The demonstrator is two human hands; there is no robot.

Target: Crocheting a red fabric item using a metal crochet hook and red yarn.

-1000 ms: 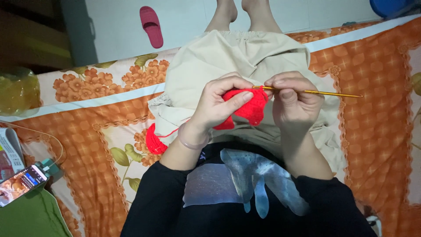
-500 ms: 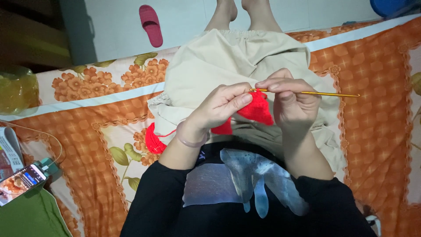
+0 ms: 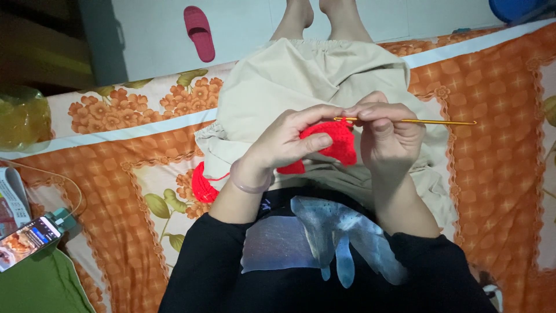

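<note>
Head view shows the left hand (image 3: 284, 142) pinching a small red crocheted yarn piece (image 3: 336, 145) over the lap while the right hand (image 3: 388, 136) grips a slim golden metal crochet hook (image 3: 417, 121), mid-stitch, above beige cloth shorts (image 3: 307, 75) on an orange floral bedsheet (image 3: 492, 145).
</note>
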